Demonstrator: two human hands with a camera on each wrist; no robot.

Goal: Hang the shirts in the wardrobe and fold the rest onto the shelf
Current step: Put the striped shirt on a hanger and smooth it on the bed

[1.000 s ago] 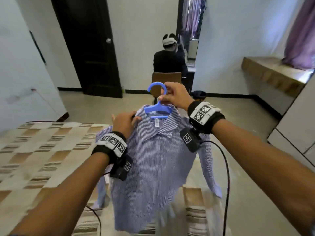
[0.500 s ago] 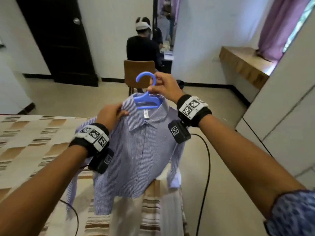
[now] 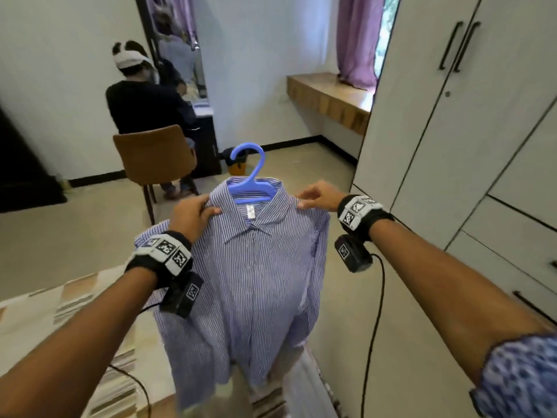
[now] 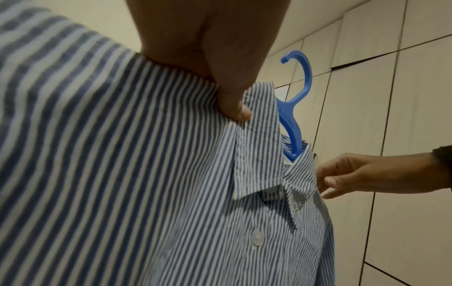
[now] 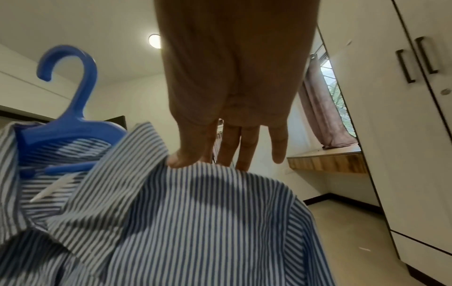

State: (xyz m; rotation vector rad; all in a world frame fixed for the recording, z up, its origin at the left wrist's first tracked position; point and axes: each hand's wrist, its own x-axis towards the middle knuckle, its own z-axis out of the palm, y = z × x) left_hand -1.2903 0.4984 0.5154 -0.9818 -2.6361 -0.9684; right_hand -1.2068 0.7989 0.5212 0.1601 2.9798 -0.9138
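A blue-and-white striped shirt [image 3: 256, 282] hangs on a blue plastic hanger [image 3: 253, 173], held up in the air in front of me. My left hand [image 3: 193, 215] grips the shirt's left shoulder beside the collar, thumb on the front [image 4: 234, 104]. On the other side, my right hand [image 3: 316, 199] pinches the right shoulder seam, thumb on top [image 5: 181, 158]. The hanger's hook [image 5: 73, 87] stands free above the collar. The white wardrobe [image 3: 452, 131] is on the right with its doors closed.
A bed with a beige checked cover [image 3: 60, 312] lies at lower left under the shirt's hem. A person sits on a brown chair [image 3: 156, 158] at a desk ahead. A wooden ledge [image 3: 328, 98] and a purple curtain [image 3: 355, 40] are beyond the wardrobe. Wardrobe drawers [image 3: 512, 251] sit close to my right arm.
My right hand has let go of the hanger's hook and now holds the shirt's right shoulder. The view has swung right, bringing the wardrobe into sight; the shirt came along.
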